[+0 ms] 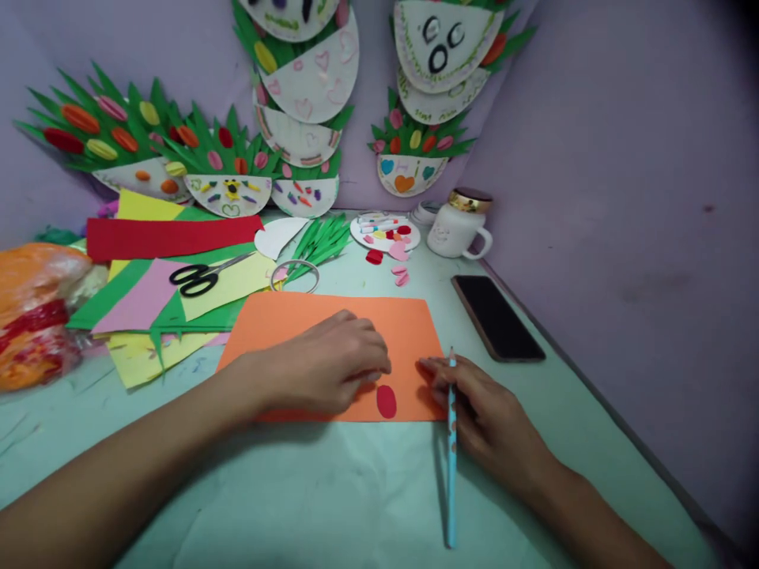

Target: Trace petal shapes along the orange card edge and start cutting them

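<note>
An orange paper sheet [409, 332] lies on the table in front of me. Over its middle is my left hand [332, 359], palm down with loosely bent fingers and nothing visible in them. Close to those fingertips, a small red paper oval [387, 401] rests flat near the sheet's front edge. At the sheet's right edge my right hand [483, 411] is closed on a light blue pencil [452, 474]. The pencil's sharpened tip points away from me, and its other end reaches toward me.
Black-handled scissors [198, 278] lie on stacked coloured paper at left, beside a plastic bag [35, 316]. A tape roll [295, 276], green paper leaves [320, 243], a plate of cutouts [385, 231], a white mug [456, 229] and a phone [498, 316] stand beyond. Paper-plate flower crafts [409, 174] hang behind.
</note>
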The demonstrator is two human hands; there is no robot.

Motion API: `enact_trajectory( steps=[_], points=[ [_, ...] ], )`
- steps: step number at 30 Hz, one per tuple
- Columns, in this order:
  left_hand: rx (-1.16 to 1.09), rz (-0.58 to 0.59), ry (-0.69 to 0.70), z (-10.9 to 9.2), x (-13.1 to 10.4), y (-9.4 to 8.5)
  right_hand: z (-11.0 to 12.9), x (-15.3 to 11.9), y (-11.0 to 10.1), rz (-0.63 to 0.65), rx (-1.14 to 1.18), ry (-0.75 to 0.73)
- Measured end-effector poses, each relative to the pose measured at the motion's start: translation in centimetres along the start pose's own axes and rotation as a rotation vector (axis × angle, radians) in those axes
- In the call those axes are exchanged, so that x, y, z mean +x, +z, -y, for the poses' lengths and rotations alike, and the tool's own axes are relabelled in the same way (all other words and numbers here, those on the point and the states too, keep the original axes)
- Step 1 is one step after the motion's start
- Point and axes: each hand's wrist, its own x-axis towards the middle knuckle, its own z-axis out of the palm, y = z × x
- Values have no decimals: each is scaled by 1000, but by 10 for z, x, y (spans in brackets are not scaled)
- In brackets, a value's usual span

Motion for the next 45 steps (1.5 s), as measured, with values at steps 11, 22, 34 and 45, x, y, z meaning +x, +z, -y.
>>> enact_trajectory(
  steps=[11, 22, 34, 45],
  points=[
    [157, 41, 44, -13, -33, 38, -20, 1, -4, 49, -30, -70],
    [307, -12, 42, -7, -40, 52, -14, 31, -20, 109, 2, 99],
    [294, 35, 10, -5, -30, 45, -15, 36, 19, 2, 467, 95],
    [322, -13, -7, -6, -35, 51, -10, 39, 18, 13, 378, 100]
  ],
)
